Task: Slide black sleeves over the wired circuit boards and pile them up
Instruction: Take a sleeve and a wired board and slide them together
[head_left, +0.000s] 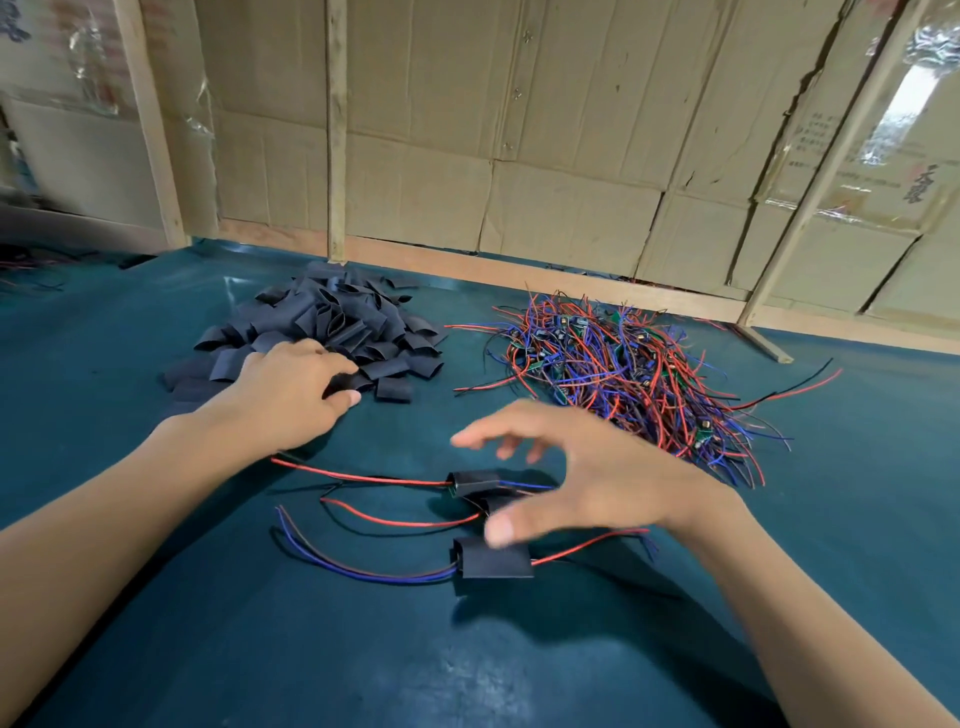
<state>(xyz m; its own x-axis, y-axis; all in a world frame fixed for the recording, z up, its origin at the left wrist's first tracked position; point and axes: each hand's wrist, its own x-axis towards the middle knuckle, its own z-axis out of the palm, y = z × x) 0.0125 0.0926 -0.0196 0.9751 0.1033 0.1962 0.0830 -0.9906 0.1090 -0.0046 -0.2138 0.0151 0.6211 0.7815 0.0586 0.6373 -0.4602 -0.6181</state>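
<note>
The left hand (291, 387) pinches one black sleeve (344, 383) at the near edge of the sleeve heap (322, 327); it should lift a single piece clear. The right hand (576, 467) hovers spread and empty over three sleeved boards (493, 558) on the green worktop (156, 597). The tangle of bare wired boards (623, 369) lies beyond; snarled leads may drag neighbours.

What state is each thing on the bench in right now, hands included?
Left hand: pinching one black sleeve at the sleeve pile's edge.
Right hand: open, hovering over the finished boards, holding nothing.
Sleeve pile: loose heap, empty sleeves.
Wired board pile: tangled, unsleeved.
Finished boards: three sleeved, lying close together.
</note>
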